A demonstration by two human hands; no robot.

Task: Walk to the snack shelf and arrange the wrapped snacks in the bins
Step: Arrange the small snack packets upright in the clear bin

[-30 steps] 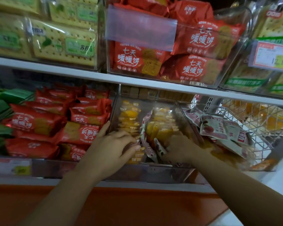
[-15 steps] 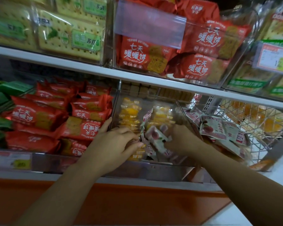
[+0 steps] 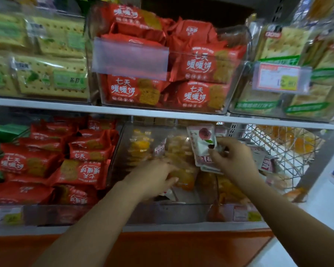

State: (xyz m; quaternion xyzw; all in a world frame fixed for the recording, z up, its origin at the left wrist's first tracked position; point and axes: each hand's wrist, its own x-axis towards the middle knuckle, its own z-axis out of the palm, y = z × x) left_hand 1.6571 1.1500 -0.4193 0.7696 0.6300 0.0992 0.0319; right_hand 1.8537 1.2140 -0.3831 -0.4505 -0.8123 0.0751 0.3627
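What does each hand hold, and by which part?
The right hand pinches white fruit-print packets by their right edge. The left hand is blurred; its grip cannot be told.

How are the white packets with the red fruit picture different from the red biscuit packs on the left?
The white wrapped packets with a red fruit picture are pale; the red wrapped biscuit packs are bright red with white writing. The white packets stand upright, pinched by the right hand; the red packs lie piled flat, untouched. Both are sealed snacks.
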